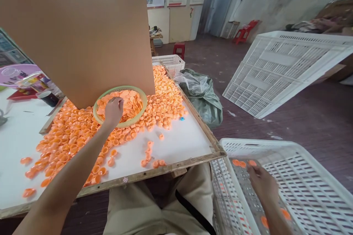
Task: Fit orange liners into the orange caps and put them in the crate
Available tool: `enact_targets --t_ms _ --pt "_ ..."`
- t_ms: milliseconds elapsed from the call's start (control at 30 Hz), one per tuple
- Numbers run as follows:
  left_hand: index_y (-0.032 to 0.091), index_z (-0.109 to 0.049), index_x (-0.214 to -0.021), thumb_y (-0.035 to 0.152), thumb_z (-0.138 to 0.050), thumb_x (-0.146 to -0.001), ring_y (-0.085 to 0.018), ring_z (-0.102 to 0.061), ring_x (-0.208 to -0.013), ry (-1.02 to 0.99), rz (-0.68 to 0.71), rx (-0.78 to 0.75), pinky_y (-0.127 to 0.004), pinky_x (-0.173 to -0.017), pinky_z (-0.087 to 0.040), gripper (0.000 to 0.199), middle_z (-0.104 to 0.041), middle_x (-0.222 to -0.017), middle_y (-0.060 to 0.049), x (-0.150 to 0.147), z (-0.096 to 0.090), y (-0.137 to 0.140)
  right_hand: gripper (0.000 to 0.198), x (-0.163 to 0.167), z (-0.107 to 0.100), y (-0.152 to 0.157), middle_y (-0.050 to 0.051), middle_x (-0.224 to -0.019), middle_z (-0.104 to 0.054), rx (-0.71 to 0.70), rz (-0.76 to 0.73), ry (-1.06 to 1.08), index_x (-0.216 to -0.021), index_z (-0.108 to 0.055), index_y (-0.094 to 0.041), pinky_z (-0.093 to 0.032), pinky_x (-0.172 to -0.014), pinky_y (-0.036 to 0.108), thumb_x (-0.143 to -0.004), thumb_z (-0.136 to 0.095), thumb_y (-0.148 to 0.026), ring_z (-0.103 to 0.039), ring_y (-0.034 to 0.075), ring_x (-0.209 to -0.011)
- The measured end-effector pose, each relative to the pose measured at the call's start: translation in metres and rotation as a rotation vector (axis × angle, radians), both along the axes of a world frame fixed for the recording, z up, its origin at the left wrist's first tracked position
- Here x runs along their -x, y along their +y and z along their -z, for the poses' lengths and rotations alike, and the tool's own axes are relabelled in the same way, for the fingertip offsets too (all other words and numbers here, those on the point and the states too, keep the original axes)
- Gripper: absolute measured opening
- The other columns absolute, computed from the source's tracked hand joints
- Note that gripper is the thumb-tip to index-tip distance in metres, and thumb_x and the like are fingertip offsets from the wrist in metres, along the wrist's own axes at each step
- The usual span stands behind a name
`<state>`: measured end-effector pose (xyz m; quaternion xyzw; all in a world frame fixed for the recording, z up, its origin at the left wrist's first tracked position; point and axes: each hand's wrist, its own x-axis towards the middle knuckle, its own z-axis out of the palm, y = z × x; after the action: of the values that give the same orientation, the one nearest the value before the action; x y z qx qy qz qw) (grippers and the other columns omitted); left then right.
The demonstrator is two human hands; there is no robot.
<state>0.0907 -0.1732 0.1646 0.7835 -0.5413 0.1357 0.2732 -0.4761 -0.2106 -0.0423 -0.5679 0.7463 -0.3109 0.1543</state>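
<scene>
My left hand is over a yellow-green round basket heaped with flat orange discs. Its fingers are curled together, and whatever they may hold is hidden. To the right, my right hand reaches into a white plastic crate. There its fingertips pinch at an orange disc above a grey plate with holes. Two more discs lie on the plate just left of the fingers, and a couple sit lower down beside the wrist.
Small orange cups are piled around the basket on a white table with a wooden rim. A cardboard sheet stands upright behind. A green sack, a tilted white crate and red stools are on the floor.
</scene>
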Motion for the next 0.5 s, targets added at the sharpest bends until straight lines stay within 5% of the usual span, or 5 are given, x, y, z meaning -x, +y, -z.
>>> enact_targets --t_ms 100,233,367,500 --pt "0.017 -0.062 -0.097 0.024 -0.044 -0.093 -0.014 -0.057 -0.079 0.225 0.164 0.044 -0.023 -0.074 -0.041 0.019 -0.066 -0.092 -0.002 0.055 0.014 0.007 0.040 -0.083 -0.043 -0.007 0.013 -0.085 -0.069 0.052 -0.202 -0.267 -0.087 -0.063 -0.017 -0.051 -0.069 0.037 -0.075 -0.048 -0.052 -0.066 0.026 -0.077" --pt "0.017 -0.063 -0.082 0.025 -0.049 -0.088 -0.014 -0.058 -0.068 0.511 0.423 -0.180 -0.023 -0.064 -0.041 0.017 -0.064 -0.073 -0.001 0.120 0.071 0.009 0.044 -0.214 -0.073 -0.011 0.008 -0.093 -0.066 -0.120 -0.660 -0.617 -0.107 -0.059 -0.017 -0.048 -0.053 0.025 -0.080 -0.051 -0.051 -0.062 0.014 -0.061" --pt "0.016 -0.062 -0.079 0.026 -0.049 -0.086 -0.013 -0.054 -0.058 0.690 0.410 -0.248 -0.023 -0.058 -0.040 0.018 -0.057 -0.061 0.001 0.132 0.125 0.001 0.031 -0.293 -0.063 -0.021 0.003 -0.086 -0.063 -0.278 -0.827 -0.694 -0.103 -0.059 -0.016 -0.045 -0.047 0.020 -0.080 -0.058 -0.036 -0.059 0.010 -0.056" --pt "0.015 -0.063 -0.082 0.023 -0.052 -0.082 -0.013 -0.057 -0.061 0.718 0.341 -0.269 -0.023 -0.060 -0.041 0.013 -0.060 -0.063 0.000 0.121 0.149 -0.008 0.007 -0.311 -0.046 -0.032 0.000 -0.069 -0.061 -0.332 -0.820 -0.570 -0.080 -0.059 -0.016 -0.045 -0.049 0.019 -0.081 -0.058 -0.022 -0.057 0.010 -0.054"
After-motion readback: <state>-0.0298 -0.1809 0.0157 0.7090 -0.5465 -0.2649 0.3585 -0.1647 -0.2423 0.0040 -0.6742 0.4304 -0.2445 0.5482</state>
